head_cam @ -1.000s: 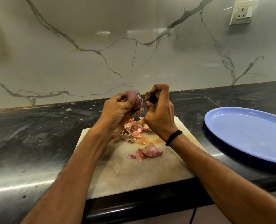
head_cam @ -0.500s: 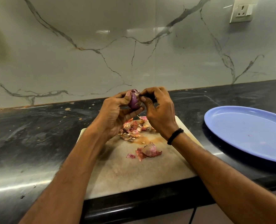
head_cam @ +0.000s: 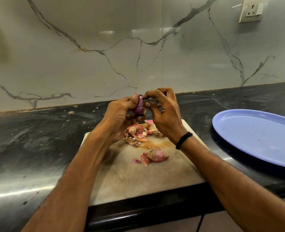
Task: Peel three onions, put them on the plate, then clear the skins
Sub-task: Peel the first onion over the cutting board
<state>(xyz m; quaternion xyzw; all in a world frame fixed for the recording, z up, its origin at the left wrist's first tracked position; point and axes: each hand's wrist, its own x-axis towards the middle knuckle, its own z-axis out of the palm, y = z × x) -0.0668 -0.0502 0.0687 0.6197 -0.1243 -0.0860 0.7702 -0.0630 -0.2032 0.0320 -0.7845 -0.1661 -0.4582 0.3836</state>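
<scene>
Nearest to me is the pale cutting board (head_cam: 138, 181), lying at the front edge of the black counter (head_cam: 38, 139). On its middle I see a curled piece of skin (head_cam: 156, 155) with a small scrap (head_cam: 136, 161) just left of it. Farther back on the board is a heap of skins (head_cam: 136, 133), partly under both hands.

Above that heap the left hand (head_cam: 120, 119) grips the onion (head_cam: 138, 107), fingers curled under it and thumb pressed on its top, so it is off the board and between the two hands. The right hand (head_cam: 165, 114), with a black band (head_cam: 183, 140) on its wrist, pinches at the onion's top with thumb and forefinger; its other fingers are bent.

To the right, on the counter and well apart from the onion, sits the blue plate (head_cam: 255, 136). Beyond is the marble wall (head_cam: 105, 56) with a socket (head_cam: 252, 11) at far right.
</scene>
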